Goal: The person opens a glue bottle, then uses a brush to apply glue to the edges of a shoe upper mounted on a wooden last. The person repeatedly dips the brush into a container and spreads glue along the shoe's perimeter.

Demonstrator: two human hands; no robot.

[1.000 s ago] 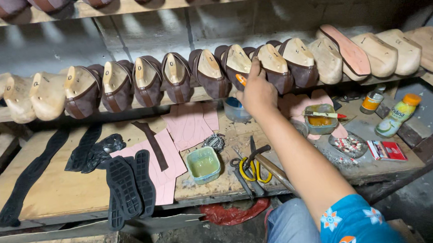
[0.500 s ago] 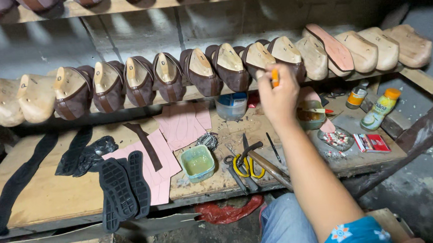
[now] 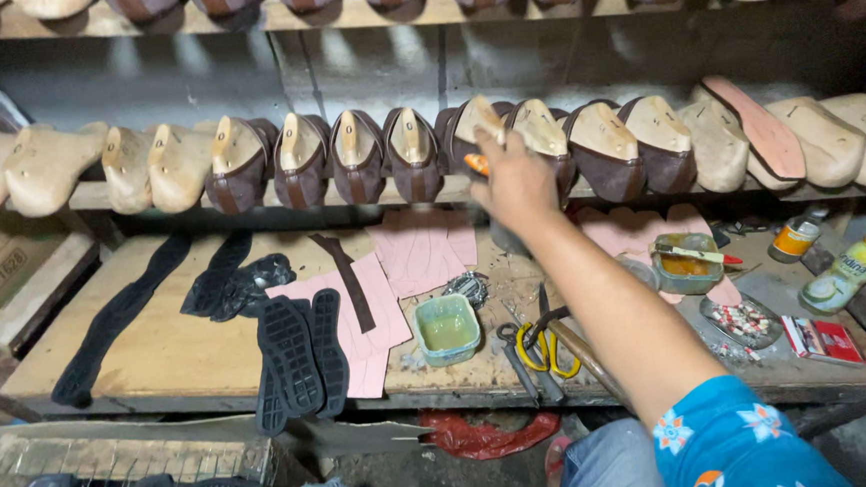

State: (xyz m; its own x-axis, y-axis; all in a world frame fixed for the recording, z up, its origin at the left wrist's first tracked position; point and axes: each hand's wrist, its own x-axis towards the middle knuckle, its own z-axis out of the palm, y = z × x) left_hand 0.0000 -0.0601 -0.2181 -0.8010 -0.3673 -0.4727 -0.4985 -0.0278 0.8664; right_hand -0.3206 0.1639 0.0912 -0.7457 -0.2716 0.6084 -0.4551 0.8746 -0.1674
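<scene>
My right hand (image 3: 517, 180) reaches up to the middle shelf (image 3: 90, 197), its fingers closed around a small orange-handled tool (image 3: 476, 164). The fingertips touch a brown shoe upper on a wooden last (image 3: 468, 129), one of a row of such shoes (image 3: 358, 156) standing side by side. My forearm crosses the workbench (image 3: 169, 345) below. My left hand is out of view.
On the bench lie black rubber soles (image 3: 295, 354), pink leather pieces (image 3: 421, 246), a green glue tub (image 3: 447, 328), yellow-handled scissors (image 3: 546, 351), a tin with a brush (image 3: 687, 263), two bottles (image 3: 843, 270) and a red packet (image 3: 820, 340). Bare wooden lasts (image 3: 43, 167) fill the shelf's left end.
My right hand, still gripping the orange-handled tool, has drawn back from the row and returned to it, and the view has shifted along the shelf.
</scene>
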